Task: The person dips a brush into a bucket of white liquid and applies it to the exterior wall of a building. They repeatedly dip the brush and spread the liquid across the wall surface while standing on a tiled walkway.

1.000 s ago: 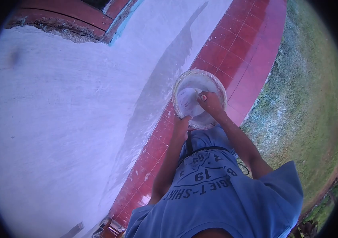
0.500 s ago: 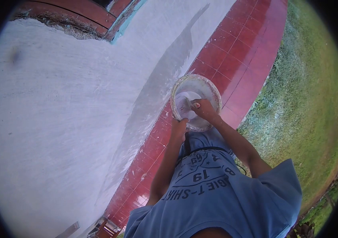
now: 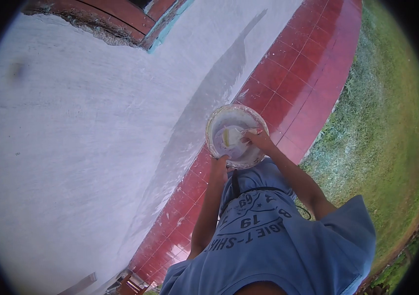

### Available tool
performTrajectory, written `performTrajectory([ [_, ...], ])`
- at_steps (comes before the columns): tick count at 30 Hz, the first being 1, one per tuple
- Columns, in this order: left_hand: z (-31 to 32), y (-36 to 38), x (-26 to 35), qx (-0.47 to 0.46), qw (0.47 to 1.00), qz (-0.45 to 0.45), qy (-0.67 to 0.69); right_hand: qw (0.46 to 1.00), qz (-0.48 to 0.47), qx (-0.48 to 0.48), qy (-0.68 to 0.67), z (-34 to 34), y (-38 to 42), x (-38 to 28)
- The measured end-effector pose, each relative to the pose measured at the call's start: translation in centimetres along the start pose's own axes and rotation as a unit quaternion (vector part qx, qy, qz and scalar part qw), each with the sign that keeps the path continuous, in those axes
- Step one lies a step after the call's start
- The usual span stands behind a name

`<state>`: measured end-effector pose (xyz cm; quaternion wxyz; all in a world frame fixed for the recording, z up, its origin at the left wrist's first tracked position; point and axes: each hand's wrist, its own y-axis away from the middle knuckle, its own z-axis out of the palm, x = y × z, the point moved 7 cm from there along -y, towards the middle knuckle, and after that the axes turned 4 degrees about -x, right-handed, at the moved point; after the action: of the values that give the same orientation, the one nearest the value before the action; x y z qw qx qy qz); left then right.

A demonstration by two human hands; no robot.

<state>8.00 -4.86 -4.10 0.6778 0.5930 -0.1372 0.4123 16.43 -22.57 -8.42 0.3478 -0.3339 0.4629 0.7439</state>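
A round, paint-crusted bucket (image 3: 211, 147) is held in front of my body, with whitish paint (image 3: 234, 153) inside. My left hand (image 3: 219, 165) is closed on its near-left rim, thumb over the edge. Inside the bucket, my right hand (image 3: 259, 139) grips what looks like a paintbrush (image 3: 227, 137), wide and pale with a yellowish end. The fingers and the paint coating hide part of it.
A whitish wall (image 3: 81, 113) with a grey unpainted-looking patch (image 3: 204, 98) stands on the left. Red floor tiles (image 3: 288, 64) with white splashes run along its foot. Grass (image 3: 381, 123) lies on the right. A wooden frame (image 3: 116, 19) sits at the upper left.
The bucket has shifted slightly left and down in view, with both hands. My right hand has turned the paintbrush, so its pale, yellowish side now shows.
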Motion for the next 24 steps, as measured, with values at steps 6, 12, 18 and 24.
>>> performTrajectory([
  [6,-3.8,-0.2,-3.6,0.030,0.998,-0.056,0.020,0.997,0.060,0.020,-0.040,-1.2,0.5,2.6],
  [12,-9.0,-3.0,-8.6,0.056,0.989,-0.129,0.046,0.962,0.136,0.074,-0.225,-5.3,-0.3,8.9],
  [18,-15.6,-13.3,-17.1,0.035,0.978,-0.204,-0.040,0.899,0.064,0.172,-0.397,-12.0,-5.6,16.7],
  [24,-23.9,-27.9,-27.4,0.103,0.945,-0.266,-0.159,0.880,0.070,0.247,-0.401,-19.2,-19.2,35.5],
])
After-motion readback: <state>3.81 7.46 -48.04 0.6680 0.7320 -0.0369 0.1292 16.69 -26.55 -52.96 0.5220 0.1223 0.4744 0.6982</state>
